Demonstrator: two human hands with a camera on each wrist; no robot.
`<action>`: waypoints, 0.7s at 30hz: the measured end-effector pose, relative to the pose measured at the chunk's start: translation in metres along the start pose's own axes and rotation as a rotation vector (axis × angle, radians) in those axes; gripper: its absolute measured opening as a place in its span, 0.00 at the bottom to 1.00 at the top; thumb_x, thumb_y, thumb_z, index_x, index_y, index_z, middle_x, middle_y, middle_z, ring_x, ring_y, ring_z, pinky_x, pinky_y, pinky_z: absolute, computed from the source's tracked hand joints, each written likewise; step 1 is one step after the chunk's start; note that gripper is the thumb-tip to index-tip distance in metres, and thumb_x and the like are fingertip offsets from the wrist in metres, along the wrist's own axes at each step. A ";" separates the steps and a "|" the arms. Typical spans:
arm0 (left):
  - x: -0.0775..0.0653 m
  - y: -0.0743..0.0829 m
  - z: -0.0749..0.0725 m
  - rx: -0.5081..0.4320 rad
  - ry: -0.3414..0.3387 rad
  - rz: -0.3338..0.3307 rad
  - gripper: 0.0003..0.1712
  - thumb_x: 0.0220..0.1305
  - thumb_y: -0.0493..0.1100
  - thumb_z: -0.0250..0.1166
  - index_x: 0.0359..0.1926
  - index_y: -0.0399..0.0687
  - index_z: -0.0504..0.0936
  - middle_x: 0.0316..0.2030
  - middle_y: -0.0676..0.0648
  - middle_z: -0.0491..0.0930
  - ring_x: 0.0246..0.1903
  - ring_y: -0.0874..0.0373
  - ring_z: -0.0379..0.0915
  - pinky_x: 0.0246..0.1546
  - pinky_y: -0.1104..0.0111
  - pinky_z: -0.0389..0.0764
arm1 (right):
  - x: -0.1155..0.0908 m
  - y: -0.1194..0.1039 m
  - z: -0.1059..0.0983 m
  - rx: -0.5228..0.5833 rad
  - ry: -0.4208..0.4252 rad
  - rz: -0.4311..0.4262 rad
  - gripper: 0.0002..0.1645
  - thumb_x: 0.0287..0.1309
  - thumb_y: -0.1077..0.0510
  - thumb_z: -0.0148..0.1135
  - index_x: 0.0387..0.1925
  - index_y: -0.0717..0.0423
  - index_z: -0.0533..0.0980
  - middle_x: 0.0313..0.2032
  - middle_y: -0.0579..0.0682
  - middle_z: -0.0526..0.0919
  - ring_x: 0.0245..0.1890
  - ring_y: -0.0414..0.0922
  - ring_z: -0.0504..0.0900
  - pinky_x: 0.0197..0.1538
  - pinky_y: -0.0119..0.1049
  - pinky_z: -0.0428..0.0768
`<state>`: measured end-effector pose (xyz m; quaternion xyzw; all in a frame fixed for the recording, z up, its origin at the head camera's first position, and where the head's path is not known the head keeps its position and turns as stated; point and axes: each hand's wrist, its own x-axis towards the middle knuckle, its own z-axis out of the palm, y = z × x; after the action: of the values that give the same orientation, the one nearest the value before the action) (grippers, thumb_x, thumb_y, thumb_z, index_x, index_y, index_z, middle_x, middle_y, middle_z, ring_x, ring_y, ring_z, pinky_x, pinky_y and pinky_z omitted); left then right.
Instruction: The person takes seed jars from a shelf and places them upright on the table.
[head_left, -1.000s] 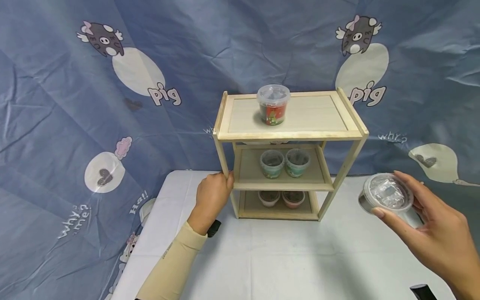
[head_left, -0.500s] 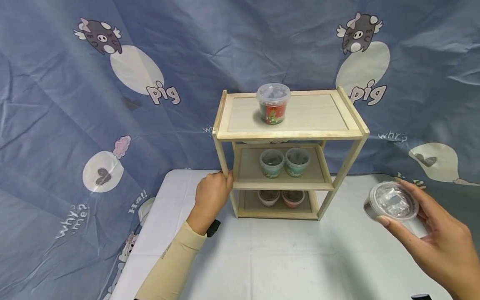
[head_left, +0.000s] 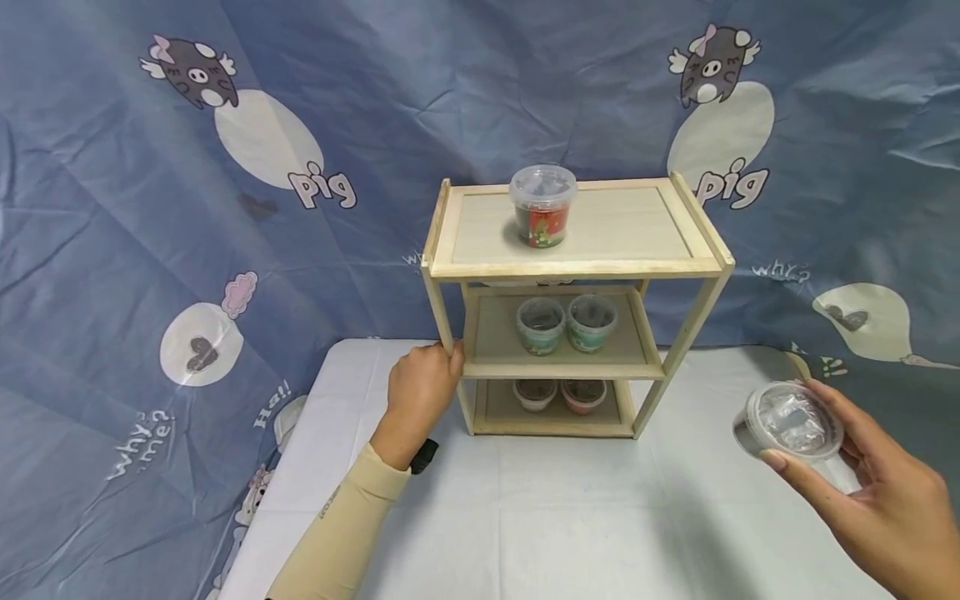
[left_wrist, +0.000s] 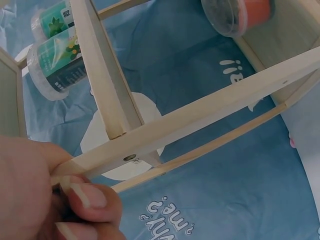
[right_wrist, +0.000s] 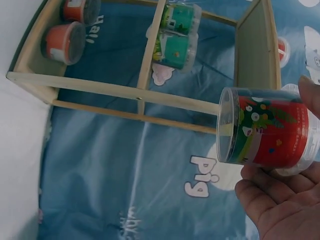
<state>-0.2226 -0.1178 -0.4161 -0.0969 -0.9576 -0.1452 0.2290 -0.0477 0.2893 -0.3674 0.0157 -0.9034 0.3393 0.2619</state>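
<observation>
Tub (right_wrist: 272, 130) shows crinkled clear plastic (head_left: 793, 423) inside; hands (head_left: 888, 492) (head_left: 423, 385) grip it, right, and shelf post (head_left: 438, 312), left.

"What sort of place is being shown?"

"A screened-off tabletop corner is being seen. The table (head_left: 562, 517) is being covered in white, and its back and sides are being closed in by a blue curtain (head_left: 480, 92), on which pigs (head_left: 712, 68) and lettering (head_left: 732, 185) are being repeated."

"Is a shop being suggested by the shelf (head_left: 630, 225)?"

"A small display is being suggested, at most: tubs (head_left: 543, 212) are being borne on its three wooden levels. Whether a home, shop or workroom is being used cannot be told; the surroundings are being hidden."
</observation>
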 end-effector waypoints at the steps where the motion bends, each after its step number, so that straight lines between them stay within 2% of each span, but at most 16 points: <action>1: 0.000 0.000 0.000 -0.002 0.004 0.000 0.34 0.72 0.51 0.52 0.06 0.52 0.63 0.05 0.51 0.62 0.06 0.53 0.62 0.05 0.60 0.61 | -0.002 0.001 0.000 -0.002 -0.006 0.013 0.55 0.41 0.65 0.78 0.70 0.38 0.62 0.55 0.64 0.75 0.48 0.14 0.67 0.44 0.08 0.63; 10: 0.000 0.001 -0.001 0.000 0.016 0.001 0.34 0.72 0.51 0.52 0.05 0.52 0.63 0.06 0.50 0.62 0.07 0.51 0.63 0.05 0.58 0.62 | -0.020 0.012 0.008 -0.047 -0.063 0.168 0.51 0.49 0.53 0.75 0.71 0.31 0.58 0.57 0.68 0.73 0.45 0.10 0.61 0.36 0.08 0.65; 12: 0.001 0.001 -0.001 0.002 0.005 -0.001 0.34 0.72 0.51 0.51 0.06 0.52 0.63 0.06 0.50 0.63 0.07 0.51 0.64 0.06 0.57 0.62 | -0.024 0.014 0.010 -0.062 -0.071 0.202 0.52 0.50 0.52 0.75 0.72 0.32 0.57 0.58 0.70 0.72 0.53 0.22 0.70 0.35 0.08 0.64; 14: 0.001 0.001 -0.001 0.003 -0.005 -0.006 0.34 0.72 0.52 0.51 0.06 0.52 0.63 0.06 0.49 0.63 0.07 0.51 0.64 0.06 0.57 0.63 | -0.027 0.016 0.011 -0.075 -0.074 0.223 0.52 0.51 0.51 0.74 0.73 0.34 0.56 0.57 0.71 0.72 0.55 0.42 0.78 0.34 0.08 0.64; 17: 0.001 0.000 -0.001 0.005 -0.025 -0.017 0.34 0.72 0.53 0.50 0.06 0.52 0.63 0.06 0.49 0.64 0.07 0.50 0.65 0.07 0.56 0.64 | -0.030 0.019 0.013 -0.102 -0.088 0.252 0.53 0.51 0.48 0.73 0.73 0.35 0.54 0.58 0.71 0.71 0.49 0.72 0.74 0.35 0.07 0.60; 20: 0.001 0.000 -0.001 0.001 -0.029 -0.029 0.34 0.72 0.53 0.50 0.06 0.52 0.64 0.06 0.48 0.65 0.08 0.48 0.66 0.07 0.55 0.65 | -0.033 0.024 0.014 -0.119 -0.109 0.263 0.53 0.51 0.45 0.73 0.73 0.34 0.55 0.58 0.70 0.71 0.50 0.72 0.74 0.35 0.07 0.60; 21: 0.001 0.000 -0.001 0.000 -0.029 -0.029 0.34 0.72 0.54 0.50 0.06 0.52 0.64 0.06 0.48 0.65 0.08 0.49 0.66 0.07 0.55 0.65 | -0.034 0.025 0.015 -0.115 -0.121 0.273 0.52 0.51 0.45 0.73 0.73 0.34 0.55 0.59 0.70 0.70 0.51 0.72 0.73 0.39 0.09 0.65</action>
<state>-0.2228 -0.1177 -0.4152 -0.0852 -0.9621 -0.1472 0.2130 -0.0303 0.2941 -0.4083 -0.1018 -0.9291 0.3178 0.1592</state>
